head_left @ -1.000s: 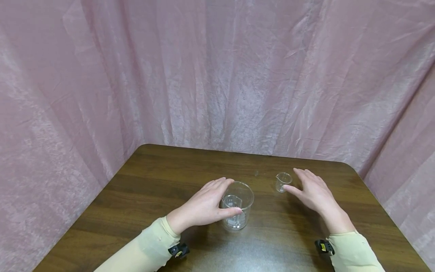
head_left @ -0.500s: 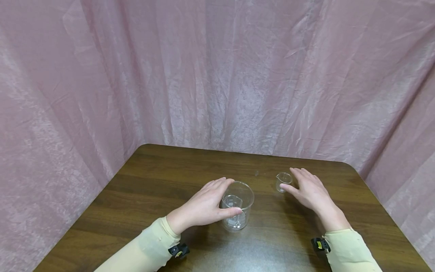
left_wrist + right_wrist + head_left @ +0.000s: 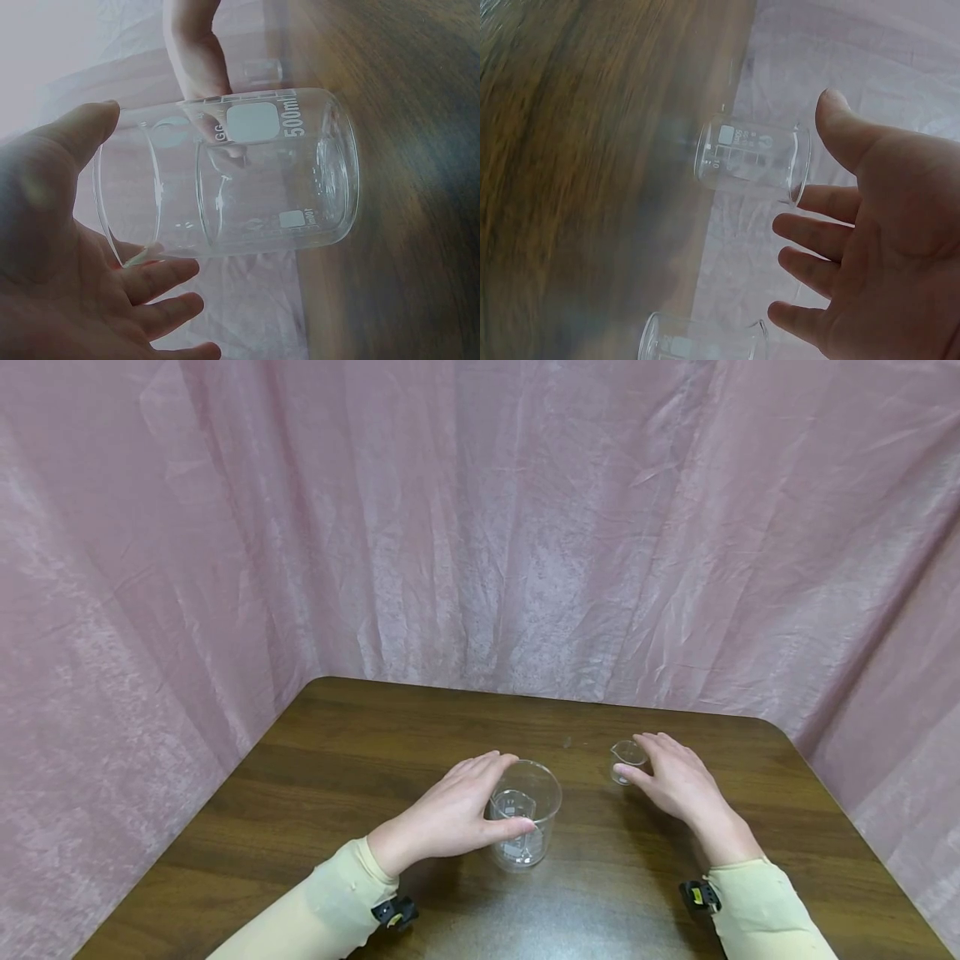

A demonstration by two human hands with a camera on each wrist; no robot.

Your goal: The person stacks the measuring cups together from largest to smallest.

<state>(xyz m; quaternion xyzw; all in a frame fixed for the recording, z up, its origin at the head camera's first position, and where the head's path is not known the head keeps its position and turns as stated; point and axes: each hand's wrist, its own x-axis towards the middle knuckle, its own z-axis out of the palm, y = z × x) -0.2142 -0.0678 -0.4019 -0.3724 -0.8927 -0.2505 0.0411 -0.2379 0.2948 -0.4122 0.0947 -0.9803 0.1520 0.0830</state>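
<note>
My left hand point(image 3: 450, 814) holds a large glass beaker point(image 3: 244, 247) near its rim, thumb on the near side and fingers on the far side. "500ml" is printed on its wall. A smaller beaker point(image 3: 292, 219) stands inside it. My right hand point(image 3: 678, 781) is beside a small glass beaker point(image 3: 624, 752) further right. Its thumb and fingers are spread to either side of that rim. In the right wrist view the small beaker point(image 3: 754, 154) stands upright on the table; thumb contact is not visible, and the index fingertip is behind the rim.
Another glass beaker point(image 3: 705, 341) shows at the bottom of the right wrist view; in the head view it is hidden, apparently behind the right hand. The brown wooden table point(image 3: 360, 727) has rounded far corners. Pink curtains point(image 3: 480, 527) hang behind it.
My right hand has moved left and closer around the small beaker. My left hand and the large beaker have stayed in place.
</note>
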